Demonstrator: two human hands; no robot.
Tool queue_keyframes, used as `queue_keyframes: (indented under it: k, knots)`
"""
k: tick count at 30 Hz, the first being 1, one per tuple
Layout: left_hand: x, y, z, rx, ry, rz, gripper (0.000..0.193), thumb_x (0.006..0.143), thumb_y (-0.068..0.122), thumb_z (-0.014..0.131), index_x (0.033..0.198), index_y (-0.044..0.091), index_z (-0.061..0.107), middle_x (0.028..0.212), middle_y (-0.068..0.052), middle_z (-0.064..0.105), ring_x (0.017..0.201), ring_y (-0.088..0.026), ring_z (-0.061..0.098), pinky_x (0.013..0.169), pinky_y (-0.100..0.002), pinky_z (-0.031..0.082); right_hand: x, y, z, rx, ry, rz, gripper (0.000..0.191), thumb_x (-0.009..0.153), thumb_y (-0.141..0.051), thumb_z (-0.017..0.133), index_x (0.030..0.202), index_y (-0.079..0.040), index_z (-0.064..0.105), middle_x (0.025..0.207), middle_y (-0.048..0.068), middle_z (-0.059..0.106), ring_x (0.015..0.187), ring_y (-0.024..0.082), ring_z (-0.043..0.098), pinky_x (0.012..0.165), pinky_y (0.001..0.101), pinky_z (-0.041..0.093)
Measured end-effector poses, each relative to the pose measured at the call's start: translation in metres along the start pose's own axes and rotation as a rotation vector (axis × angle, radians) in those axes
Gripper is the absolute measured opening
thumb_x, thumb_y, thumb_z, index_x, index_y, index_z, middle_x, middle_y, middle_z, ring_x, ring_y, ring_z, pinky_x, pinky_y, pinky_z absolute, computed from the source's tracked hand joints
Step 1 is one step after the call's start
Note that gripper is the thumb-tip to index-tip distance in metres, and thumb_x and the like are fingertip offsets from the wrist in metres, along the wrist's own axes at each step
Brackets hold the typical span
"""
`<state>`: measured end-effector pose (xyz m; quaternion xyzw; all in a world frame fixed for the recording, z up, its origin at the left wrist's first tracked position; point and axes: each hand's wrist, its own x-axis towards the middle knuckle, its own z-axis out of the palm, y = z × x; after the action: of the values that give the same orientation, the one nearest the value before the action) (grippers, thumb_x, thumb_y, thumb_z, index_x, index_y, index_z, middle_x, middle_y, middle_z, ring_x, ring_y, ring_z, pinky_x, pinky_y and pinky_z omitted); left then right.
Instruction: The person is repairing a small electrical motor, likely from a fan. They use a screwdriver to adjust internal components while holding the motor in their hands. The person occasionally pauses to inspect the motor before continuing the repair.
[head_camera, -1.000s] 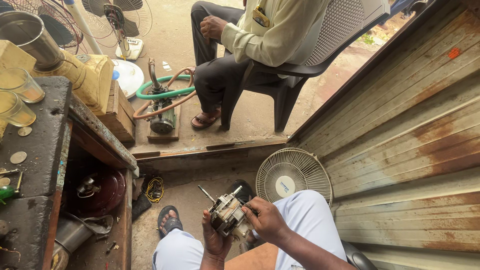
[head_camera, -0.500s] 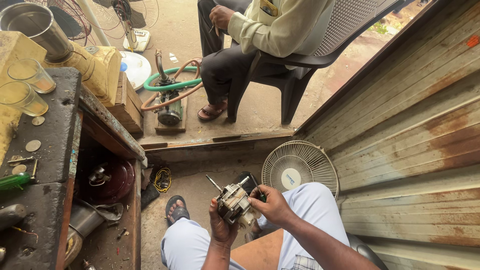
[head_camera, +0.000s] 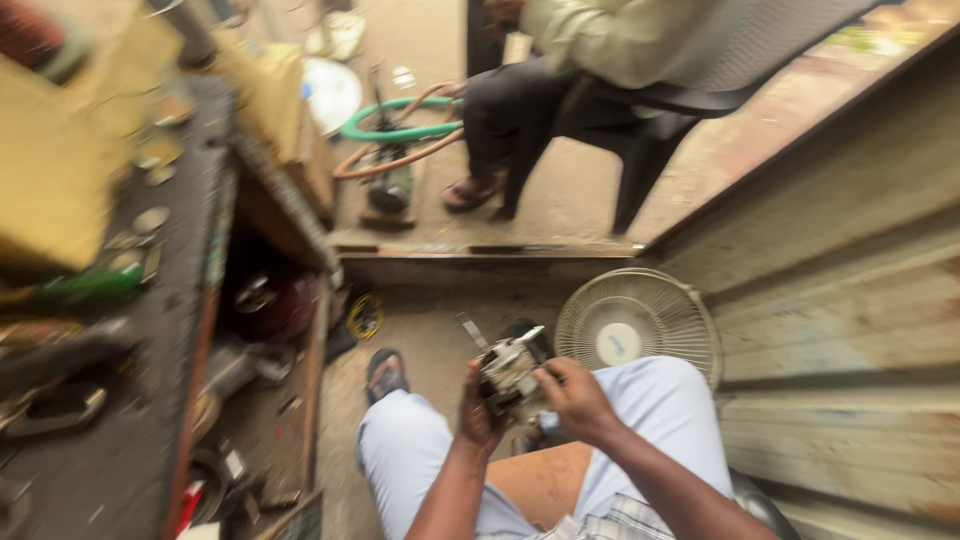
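Observation:
I hold a small metal fan motor (head_camera: 507, 368) with a thin shaft sticking out to the upper left, between my knees. My left hand (head_camera: 478, 410) grips it from below and the left side. My right hand (head_camera: 575, 400) grips its right side, fingers curled on the housing. Both forearms reach in from the bottom of the view, over my light trousers.
A round white fan guard (head_camera: 637, 325) leans against the corrugated metal wall (head_camera: 850, 300) at right. A cluttered dark workbench (head_camera: 130, 400) fills the left. Ahead sits another person on a dark plastic chair (head_camera: 660, 130), beside a green hose (head_camera: 395, 130). The frame is blurred.
The view has shifted left and down and become blurred. Both hands keep hold of the motor in about the same place between my knees.

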<state>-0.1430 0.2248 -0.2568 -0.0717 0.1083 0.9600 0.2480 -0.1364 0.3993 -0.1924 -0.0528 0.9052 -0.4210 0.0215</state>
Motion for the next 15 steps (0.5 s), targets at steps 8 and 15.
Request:
queue_keyframes:
  k: [8, 15]
  knots:
    - [0.001, 0.002, 0.014, 0.09, 0.03, 0.072, 0.061, 0.089, 0.054, 0.074, 0.128, 0.007, 0.065, 0.12, -0.009, 0.073, 0.107, -0.022, 0.072, 0.093, -0.038, 0.06, 0.004, 0.022, -0.01, 0.311, -0.171, 0.209, 0.017, 0.094, -0.016, 0.067, 0.099, -0.001, 0.073, 0.086, 0.005, 0.073, 0.082, 0.012, 0.065, 0.074, 0.0305, 0.054]
    - [0.001, -0.001, 0.009, 0.188, 0.128, 0.1, 0.06, 0.088, 0.052, 0.077, 0.125, 0.006, 0.065, 0.114, -0.006, 0.073, 0.107, -0.019, 0.069, 0.095, -0.038, 0.056, 0.0, 0.014, -0.008, 0.381, -0.095, 0.384, 0.016, 0.094, -0.017, 0.069, 0.099, -0.002, 0.072, 0.082, 0.006, 0.072, 0.075, 0.013, 0.065, 0.066, 0.0286, 0.054]
